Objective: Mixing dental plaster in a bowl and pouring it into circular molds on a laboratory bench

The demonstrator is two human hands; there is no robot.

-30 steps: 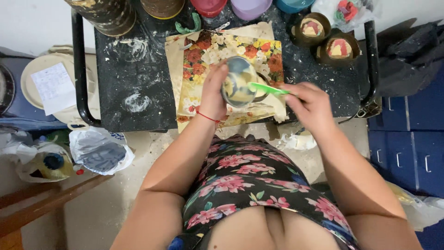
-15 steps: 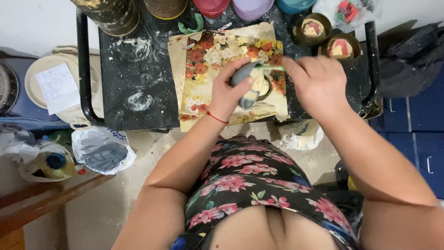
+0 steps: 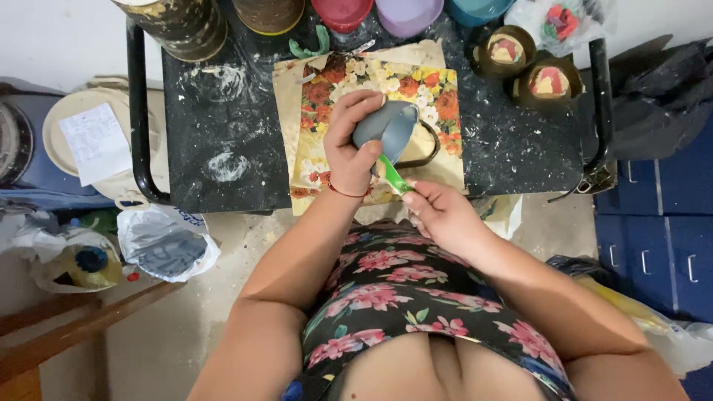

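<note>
On the black table (image 3: pixel 223 111), near its front edge, lies a flowered sheet (image 3: pixel 438 96). Over it our left hand (image 3: pixel 349 141) grips a tipped grey bowl (image 3: pixel 386 130). Our right hand (image 3: pixel 442 215) pinches a green spoon (image 3: pixel 392 174) that touches the bowl. We should scrape slowly and keep the bowl over the sheet. A moment ago the right hand was higher, over the bowl; now it is down by the front edge.

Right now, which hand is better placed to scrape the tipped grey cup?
Probably right: the right hand grips the green tool, its tip at the grey cup. The left hand is occupied holding that cup tilted.
</note>
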